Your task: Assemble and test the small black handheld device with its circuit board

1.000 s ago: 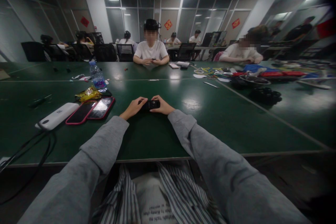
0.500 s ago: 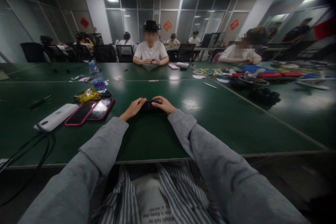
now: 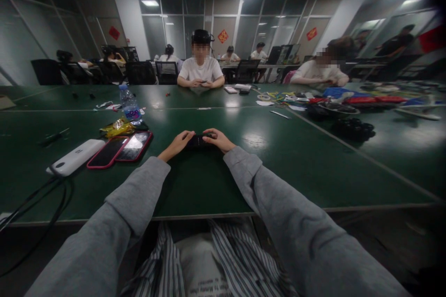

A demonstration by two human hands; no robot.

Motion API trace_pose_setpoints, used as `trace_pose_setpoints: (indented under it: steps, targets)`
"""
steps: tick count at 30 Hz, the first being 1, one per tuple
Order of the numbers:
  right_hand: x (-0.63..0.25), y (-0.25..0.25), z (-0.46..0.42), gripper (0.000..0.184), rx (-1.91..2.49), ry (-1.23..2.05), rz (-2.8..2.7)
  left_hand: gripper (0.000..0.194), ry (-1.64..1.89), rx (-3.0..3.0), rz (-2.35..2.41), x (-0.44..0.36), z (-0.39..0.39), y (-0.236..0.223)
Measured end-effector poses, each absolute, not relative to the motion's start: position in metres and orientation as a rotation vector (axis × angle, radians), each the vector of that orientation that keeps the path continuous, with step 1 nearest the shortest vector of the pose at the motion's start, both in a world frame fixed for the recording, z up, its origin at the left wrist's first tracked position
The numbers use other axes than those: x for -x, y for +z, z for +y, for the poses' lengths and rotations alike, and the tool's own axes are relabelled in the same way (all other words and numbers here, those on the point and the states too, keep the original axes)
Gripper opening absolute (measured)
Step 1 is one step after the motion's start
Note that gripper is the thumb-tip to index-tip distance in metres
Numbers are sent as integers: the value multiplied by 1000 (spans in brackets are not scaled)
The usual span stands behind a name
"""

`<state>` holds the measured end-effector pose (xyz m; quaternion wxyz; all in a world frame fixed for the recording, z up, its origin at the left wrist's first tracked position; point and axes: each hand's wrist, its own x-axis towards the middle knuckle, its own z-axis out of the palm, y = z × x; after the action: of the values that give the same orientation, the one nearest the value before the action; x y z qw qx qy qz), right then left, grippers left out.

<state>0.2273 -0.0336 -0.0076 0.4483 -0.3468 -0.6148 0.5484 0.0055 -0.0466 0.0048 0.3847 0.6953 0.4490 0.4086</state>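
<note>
Between my hands, over the green table (image 3: 205, 181), is a small dark box-like object (image 3: 198, 140) with faint white marks on its near side. I cannot make out its exact kind. My left hand (image 3: 181, 141) grips its left end, thumb along the top. Around the right end closes my right hand (image 3: 219, 139), its thumb and fingers also on the upper edge. The undersides of the fingers are hidden.
To the left lie a white power bank (image 3: 76, 157) with black cables, two red-edged phones (image 3: 134, 145), a yellow wrapper (image 3: 118, 127) and a water bottle (image 3: 129, 103). A pen (image 3: 279, 114) and a heap of cables (image 3: 275, 97) are at the right. A person (image 3: 201, 67) sits opposite.
The whole view has shifted slightly downward in the picture. Both hands keep the same hold on the dark object. The person opposite has lowered their hands slightly.
</note>
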Motion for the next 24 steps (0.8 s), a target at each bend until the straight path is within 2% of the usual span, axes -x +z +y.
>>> trace_pose_setpoints:
  steps: [6, 15, 24]
  targets:
    - [-228, -2, -37, 48, 875, 1385, -1347, 45, 1055, -1478, 1040, -3, -46, 10]
    - [-226, 1, -41, 47, 871, 1438, -1260, 36, 924, -1144, 828, 3, -49, 13]
    - [-229, 5, -39, 38, 830, 1542, -1225, 43, 918, -990, 839, 7, -41, 10]
